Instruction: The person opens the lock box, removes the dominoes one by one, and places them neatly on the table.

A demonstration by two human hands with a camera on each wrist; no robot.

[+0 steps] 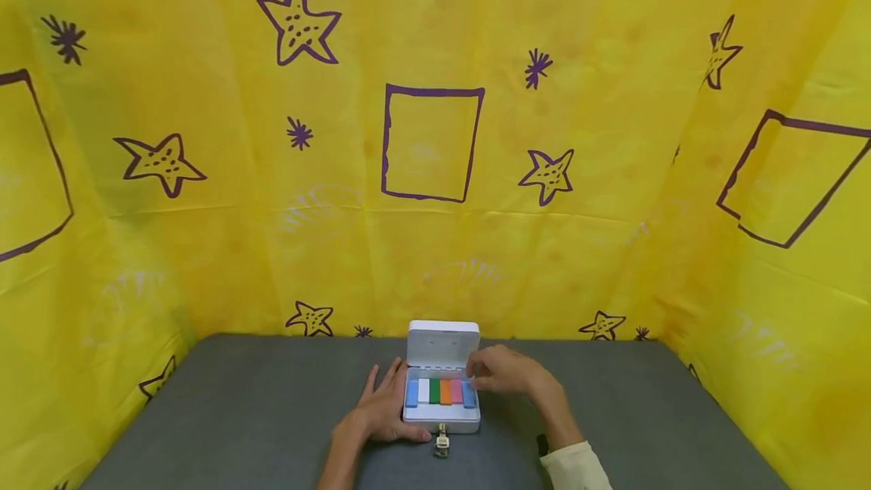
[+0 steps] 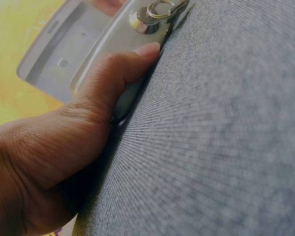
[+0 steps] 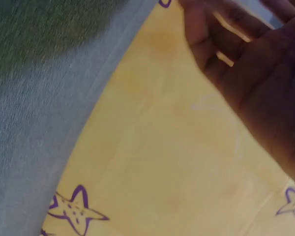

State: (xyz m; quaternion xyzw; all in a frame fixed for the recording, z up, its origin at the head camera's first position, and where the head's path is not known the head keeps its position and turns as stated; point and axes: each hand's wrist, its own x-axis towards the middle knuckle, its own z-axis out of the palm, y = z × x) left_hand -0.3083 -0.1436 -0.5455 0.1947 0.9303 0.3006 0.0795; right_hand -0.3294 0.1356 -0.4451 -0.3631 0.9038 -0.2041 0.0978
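Note:
A small white box [image 1: 441, 420] stands on the grey table with its lid [image 1: 443, 343] raised. Inside lies a row of coloured blocks [image 1: 439, 391]: blue, white, green, orange, pink, blue. My left hand [image 1: 383, 408] lies flat against the box's left side with straight fingers. Its thumb [image 2: 119, 73] presses along the front wall of the box [image 2: 130, 37]. My right hand [image 1: 502, 372] hovers over the right end of the row, fingers loosely bent, tips near the pink and blue blocks. In the right wrist view the blurred right hand [image 3: 265, 73] holds nothing visible.
A key on a ring [image 1: 442, 441] sits in the lock [image 2: 143, 20] at the box's front. The grey table top [image 1: 238, 399] is walled on three sides by yellow cloth [image 1: 435, 172] printed with purple stars and squares.

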